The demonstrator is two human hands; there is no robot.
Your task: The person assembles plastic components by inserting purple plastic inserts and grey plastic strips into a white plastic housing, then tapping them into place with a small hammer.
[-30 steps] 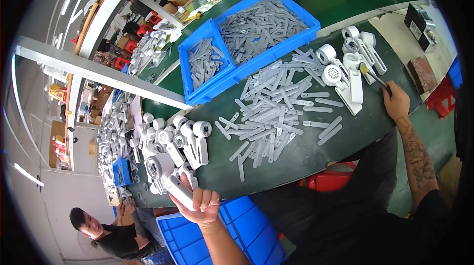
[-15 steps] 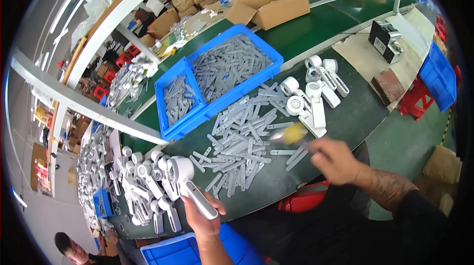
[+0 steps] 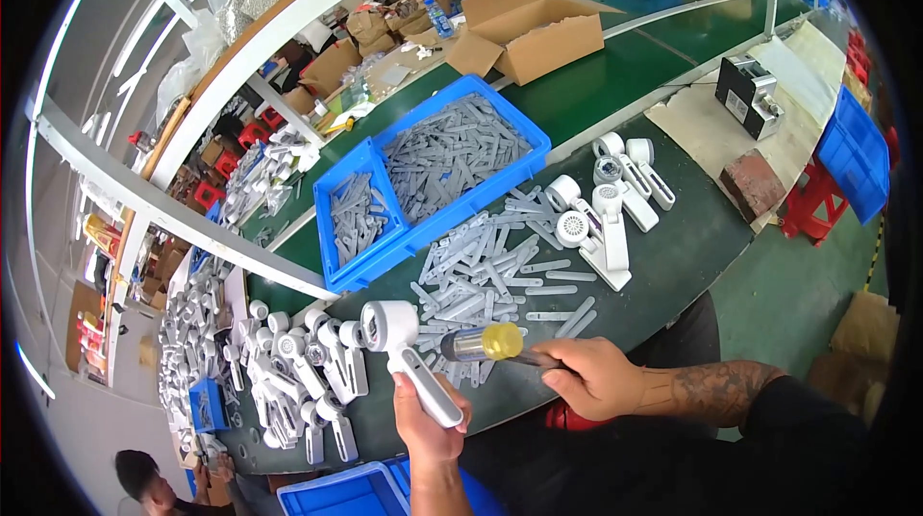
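My left hand (image 3: 423, 434) is closed around the handle of a white handheld fan (image 3: 389, 324), whose round head tilts up and to the left. My right hand (image 3: 598, 379) grips the dark handle of a mallet (image 3: 502, 340) with a yellow face on one end and a shiny, grey-looking end on the other. The mallet head hovers just right of the fan's handle, apart from it. Behind them, a heap of loose grey strips (image 3: 471, 295) covers the tabletop. Several white fans (image 3: 608, 251) lie together at the right, and more white fans (image 3: 298, 362) are piled at the left.
A blue tray (image 3: 437, 239) full of grey strips stands behind the heap, with a smaller bin inside. Farther back is an open cardboard box (image 3: 558, 40). A brick (image 3: 752, 184) and a small machine (image 3: 748, 98) sit right. A co-worker (image 3: 144, 479) is at lower left.
The mallet has swung left and down, close to the fan. My left hand and the fan have shifted a little to the right. My head view has tilted slightly.
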